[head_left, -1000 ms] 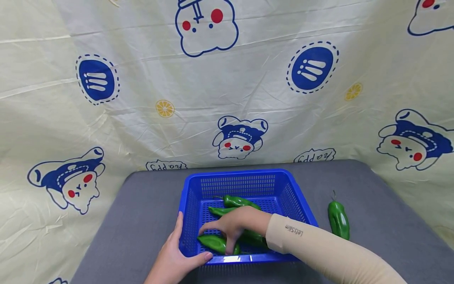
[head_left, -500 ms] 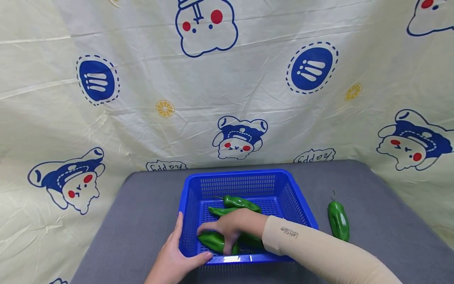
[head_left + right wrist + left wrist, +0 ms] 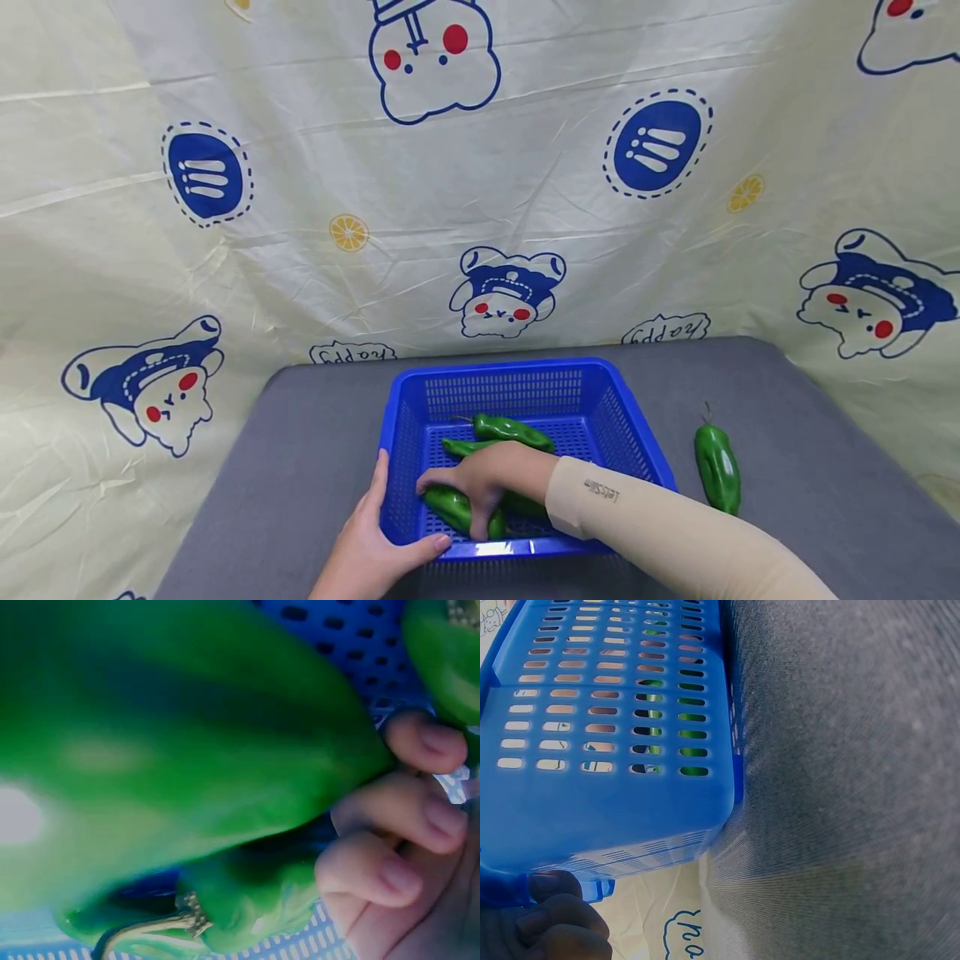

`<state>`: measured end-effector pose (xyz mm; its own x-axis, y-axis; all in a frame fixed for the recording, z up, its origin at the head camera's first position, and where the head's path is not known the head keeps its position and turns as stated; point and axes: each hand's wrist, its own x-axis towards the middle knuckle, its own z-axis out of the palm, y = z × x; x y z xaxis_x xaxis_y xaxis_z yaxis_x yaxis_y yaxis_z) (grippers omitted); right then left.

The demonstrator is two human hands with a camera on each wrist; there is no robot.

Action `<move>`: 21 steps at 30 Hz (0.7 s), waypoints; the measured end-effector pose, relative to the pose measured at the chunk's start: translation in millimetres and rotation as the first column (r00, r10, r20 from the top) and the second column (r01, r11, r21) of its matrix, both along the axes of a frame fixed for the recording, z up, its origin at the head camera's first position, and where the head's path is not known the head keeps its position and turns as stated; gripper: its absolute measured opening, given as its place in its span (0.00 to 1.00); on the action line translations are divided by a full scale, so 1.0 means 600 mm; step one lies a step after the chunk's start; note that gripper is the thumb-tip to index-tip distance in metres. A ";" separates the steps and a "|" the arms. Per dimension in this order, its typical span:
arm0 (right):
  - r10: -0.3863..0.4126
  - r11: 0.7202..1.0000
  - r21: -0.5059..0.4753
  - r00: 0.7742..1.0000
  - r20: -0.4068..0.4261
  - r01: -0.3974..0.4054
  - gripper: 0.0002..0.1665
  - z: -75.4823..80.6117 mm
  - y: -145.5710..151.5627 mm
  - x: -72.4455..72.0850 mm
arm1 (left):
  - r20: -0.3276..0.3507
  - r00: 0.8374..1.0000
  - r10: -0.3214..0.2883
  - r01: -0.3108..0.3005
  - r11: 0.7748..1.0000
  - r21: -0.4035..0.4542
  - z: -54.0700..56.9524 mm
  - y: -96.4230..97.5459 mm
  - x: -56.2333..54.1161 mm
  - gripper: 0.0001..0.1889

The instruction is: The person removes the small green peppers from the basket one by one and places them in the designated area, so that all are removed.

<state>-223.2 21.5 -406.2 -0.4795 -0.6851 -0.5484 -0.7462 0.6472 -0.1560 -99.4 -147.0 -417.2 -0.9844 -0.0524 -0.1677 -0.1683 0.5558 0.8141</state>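
In the head view my left hand [image 3: 367, 533] holds the near left corner of a blue plastic basket [image 3: 495, 367], thumb on the front rim. The left wrist view shows curled fingers [image 3: 566, 919] at the basket's rim. Inside the basket, my right hand [image 3: 483, 479] grips a green pepper [image 3: 450, 507] close to the front wall, thumb on the near side and fingers at its far end. Seen from the right wrist, a large green pepper [image 3: 187, 742] fills much of the frame, beside curled fingertips [image 3: 371, 874]. Part of the gripped pepper is hidden by the hand.
Several more green peppers lie in the basket, including one at the back [image 3: 513, 431] and one partly under the right forearm [image 3: 525, 505]. Another green pepper [image 3: 717, 468] lies on the grey tabletop [image 3: 315, 433] to the right. A printed cloth [image 3: 405, 283] hangs behind.
My right hand and sleeve have shifted slightly left. The left end of the gripped pepper has moved a little away from me. My left hand stays on the basket corner.
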 end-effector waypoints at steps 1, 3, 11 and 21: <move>-0.011 1.000 0.008 1.000 -0.013 0.011 0.59 0.001 0.001 0.001 | -0.002 1.000 0.000 0.000 1.000 0.000 0.000 0.001 0.000 0.67; -0.036 0.999 0.026 0.999 -0.030 0.036 0.59 0.002 0.003 0.002 | -0.004 1.000 0.004 -0.004 1.000 -0.002 -0.001 0.001 0.000 0.68; -0.076 0.994 0.079 0.996 -0.052 0.080 0.59 -0.001 0.004 0.002 | -0.020 1.000 0.002 -0.002 1.000 0.007 -0.004 -0.002 0.001 0.67; -0.194 0.972 -0.144 0.981 -0.032 0.187 0.63 0.017 0.026 -0.014 | -0.008 1.000 0.012 -0.012 1.000 0.022 -0.001 0.001 0.002 0.68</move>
